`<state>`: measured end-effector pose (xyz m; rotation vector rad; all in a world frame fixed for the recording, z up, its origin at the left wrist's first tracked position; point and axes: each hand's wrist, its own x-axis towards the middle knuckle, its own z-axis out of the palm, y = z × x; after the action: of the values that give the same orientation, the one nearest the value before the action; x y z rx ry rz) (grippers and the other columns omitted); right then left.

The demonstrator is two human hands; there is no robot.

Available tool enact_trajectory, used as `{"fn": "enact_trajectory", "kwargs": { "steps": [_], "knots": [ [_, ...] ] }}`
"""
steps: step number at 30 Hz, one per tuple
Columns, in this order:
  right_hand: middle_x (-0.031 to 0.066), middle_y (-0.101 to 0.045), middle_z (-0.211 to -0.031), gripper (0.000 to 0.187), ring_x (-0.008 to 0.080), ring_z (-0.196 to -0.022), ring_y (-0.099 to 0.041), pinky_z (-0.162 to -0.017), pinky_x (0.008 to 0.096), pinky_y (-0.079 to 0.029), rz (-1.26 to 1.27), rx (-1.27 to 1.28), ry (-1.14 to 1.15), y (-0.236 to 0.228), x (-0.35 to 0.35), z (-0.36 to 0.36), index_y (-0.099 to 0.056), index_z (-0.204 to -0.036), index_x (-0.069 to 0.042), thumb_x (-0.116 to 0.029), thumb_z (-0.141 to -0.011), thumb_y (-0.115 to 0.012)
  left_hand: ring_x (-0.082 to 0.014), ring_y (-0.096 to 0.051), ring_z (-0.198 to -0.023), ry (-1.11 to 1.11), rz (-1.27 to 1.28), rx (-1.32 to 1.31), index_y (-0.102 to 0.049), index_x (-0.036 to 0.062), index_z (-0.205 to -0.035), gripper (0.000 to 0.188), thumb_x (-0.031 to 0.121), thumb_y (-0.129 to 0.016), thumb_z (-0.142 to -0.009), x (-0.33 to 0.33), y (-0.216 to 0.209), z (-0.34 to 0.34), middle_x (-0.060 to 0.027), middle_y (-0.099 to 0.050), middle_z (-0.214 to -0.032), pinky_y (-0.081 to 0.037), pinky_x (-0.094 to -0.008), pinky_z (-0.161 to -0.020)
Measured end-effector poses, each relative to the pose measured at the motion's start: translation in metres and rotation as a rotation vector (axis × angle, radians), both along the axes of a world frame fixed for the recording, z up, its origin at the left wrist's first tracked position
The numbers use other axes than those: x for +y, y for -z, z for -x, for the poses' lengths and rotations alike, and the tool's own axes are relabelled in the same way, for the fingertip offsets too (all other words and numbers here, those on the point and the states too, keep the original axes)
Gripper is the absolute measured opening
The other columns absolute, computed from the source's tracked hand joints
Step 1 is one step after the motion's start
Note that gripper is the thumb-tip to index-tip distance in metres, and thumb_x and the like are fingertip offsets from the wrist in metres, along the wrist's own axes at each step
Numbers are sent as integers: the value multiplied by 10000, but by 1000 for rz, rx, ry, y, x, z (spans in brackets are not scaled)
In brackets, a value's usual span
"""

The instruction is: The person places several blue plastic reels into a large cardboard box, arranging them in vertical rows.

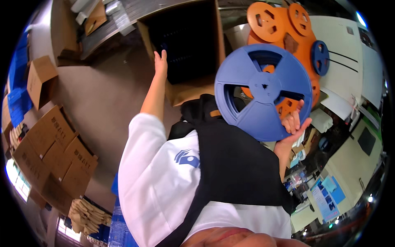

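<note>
Box [191,92], contents indistinct in darkness

Dark lettering [56,125] on brown cartons [52,150] (and blue shirt emblem [188,159])

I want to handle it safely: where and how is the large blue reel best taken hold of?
Probably by the lower-right rim of the blue reel, coming from the right: it is cut out close by, leaving a graspable band. The right hand holds it there.
</note>
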<state>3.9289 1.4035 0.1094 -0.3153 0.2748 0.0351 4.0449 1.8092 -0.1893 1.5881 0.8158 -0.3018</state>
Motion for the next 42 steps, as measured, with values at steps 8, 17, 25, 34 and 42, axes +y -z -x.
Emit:
{"fn": "enact_trajectory", "kwargs": {
  "steps": [8, 17, 25, 34, 42],
  "knots": [
    [-49, -307, -507, 650, 20, -350, -297, -363, 171, -246, -113, -175, -206, 14, 33, -22, -334, -1328, -59, -489, -872, -506, -297, -89, -1382, 1124, -353, -827, -176, 24, -1414, 806, 413, -552, -817, -181, -232, 18, -158, -160, -1478, -55, -423, -1114],
    [-53, -284, -499, 635, 26, -345, -280, -359, 174, -218, -7, -50, -231, 13, 42, -1, -382, -1284, -61, -518, -859, -499, -317, -187, -1357, 993, -468, -905, -261, -4, -1373, 698, 221, -584, -797, -154, -152, 30, -209, -244, -1430, -147, -435, -1097],
    [-47, -290, -520, 616, 40, -364, -295, -391, 184, -250, -69, -21, -263, 18, 33, -12, -398, -1265, -34, -491, -867, -509, -270, -163, -1370, 1258, -242, -1006, -248, 69, -1401, 697, 322, -548, -825, -162, -209, 61, -143, -230, -1457, -129, -419, -1108],
    [-30, -306, -591, 626, 59, -432, -319, -451, 211, -266, -218, -56, -235, 20, 30, -64, -369, -1293, 20, -397, -868, -562, -307, -327, -1289, 1258, -327, -1014, -420, 48, -1290, 573, 396, -512, -844, -58, -183, 78, -141, -415, -1333, -247, -429, -1069],
    [90, -520, -918, 639, 135, -668, -452, -637, 244, -410, 314, 327, -347, 19, 73, -109, -349, -1309, 23, -474, -913, -419, -248, -580, -1023, 990, -372, -789, -539, 93, -1127, 352, 29, -557, -782, -52, -175, 116, -87, -590, -1102, -492, -329, -846]
  ]
}}
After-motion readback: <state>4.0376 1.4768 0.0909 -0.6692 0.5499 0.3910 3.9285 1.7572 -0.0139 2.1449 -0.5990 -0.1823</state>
